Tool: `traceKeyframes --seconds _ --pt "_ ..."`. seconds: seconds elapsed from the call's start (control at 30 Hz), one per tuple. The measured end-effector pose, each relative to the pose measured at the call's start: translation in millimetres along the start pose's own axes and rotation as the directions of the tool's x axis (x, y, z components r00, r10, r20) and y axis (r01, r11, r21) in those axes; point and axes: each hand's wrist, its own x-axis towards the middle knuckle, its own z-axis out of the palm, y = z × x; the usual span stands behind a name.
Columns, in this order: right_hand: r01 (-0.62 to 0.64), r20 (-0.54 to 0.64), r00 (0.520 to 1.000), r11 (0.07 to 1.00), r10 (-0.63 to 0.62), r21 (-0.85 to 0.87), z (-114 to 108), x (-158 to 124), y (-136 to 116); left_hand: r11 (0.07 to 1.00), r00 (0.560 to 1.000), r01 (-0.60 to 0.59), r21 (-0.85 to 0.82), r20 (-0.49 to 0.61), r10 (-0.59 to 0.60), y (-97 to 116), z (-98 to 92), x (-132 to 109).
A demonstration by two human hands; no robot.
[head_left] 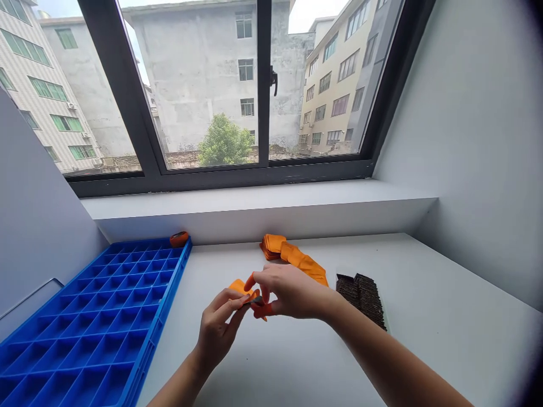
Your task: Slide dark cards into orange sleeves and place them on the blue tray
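My left hand is closed on a small orange fabric piece, pinching it between thumb and fingers. A thin dark flat piece shows at its near edge. My right hand reaches in from the right with orange coverings on its fingertips. Its thumb and fingers curl around the end of the dark piece; the exact contact is partly hidden. Behind the hands lie a stack of orange fabric pieces and a fanned row of orange pieces. Dark thin pieces stand in packed rows beside my right forearm.
A blue compartment tray fills the left of the white table. On its far right corner sits a small orange and dark object. A window sill and walls bound the table behind and at the sides.
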Motion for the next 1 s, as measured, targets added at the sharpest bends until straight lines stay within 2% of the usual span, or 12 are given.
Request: traceKeyframes --seconds 0.07,0.13,0.2,0.23,0.3,0.37,0.4,0.47,0.57,0.67,0.77,1.0 --pt "-0.040 0.009 0.999 0.999 0.040 -0.007 -18.2 -6.8 2.0 0.999 0.999 0.036 0.020 -0.018 -0.035 -2.7 -1.0 -0.6" --pt "-0.170 -0.032 0.985 0.983 0.168 -0.065 -40.4 -16.4 8.8 0.996 0.997 0.074 0.044 -0.036 -0.073 -6.7 -2.8 -1.6" --pt "-0.330 -0.106 0.943 0.932 0.317 -0.150 -65.0 -30.1 21.1 0.991 0.993 0.118 0.066 -0.031 -0.116 -10.4 -3.8 -3.5" --pt "-0.416 -0.141 0.908 0.890 0.395 -0.186 -77.3 -38.6 29.5 0.987 0.989 0.145 0.066 -0.017 -0.144 -11.7 -3.7 -4.8" --pt "-0.593 -0.208 0.804 0.775 0.557 -0.217 -100.1 -58.6 50.1 0.978 0.978 0.205 0.034 0.024 -0.206 -13.0 -2.3 -8.2" --pt "-0.726 -0.181 0.687 0.659 0.703 -0.195 -118.3 -81.3 74.3 0.967 0.965 0.254 -0.024 0.074 -0.252 -12.9 0.1 -11.8" --pt "-0.762 -0.157 0.646 0.623 0.747 -0.173 -125.3 -92.9 87.1 0.962 0.960 0.268 -0.045 0.099 -0.262 -12.6 1.4 -13.6" --pt "-0.801 -0.102 0.597 0.585 0.795 -0.125 -135.2 -114.4 111.6 0.959 0.954 0.275 -0.062 0.142 -0.264 -12.3 3.6 -16.7" --pt "-0.853 -0.053 0.521 0.516 0.852 -0.085 -140.9 -136.1 140.5 0.959 0.951 0.275 -0.066 0.165 -0.261 -12.6 5.7 -20.0" --pt "-0.880 -0.022 0.471 0.468 0.882 -0.089 -138.0 -140.8 155.4 0.948 0.941 0.300 -0.104 0.195 -0.277 -13.5 6.7 -21.4" --pt "-0.888 0.025 0.450 0.450 0.893 -0.092 -128.7 -132.6 159.6 0.955 0.942 0.283 -0.085 0.212 -0.260 -13.8 6.6 -20.3" --pt "-0.882 0.117 0.436 0.450 0.892 -0.143 -101.6 -106.3 160.4 0.987 0.970 0.159 -0.017 0.190 -0.153 -13.3 5.4 -13.9"
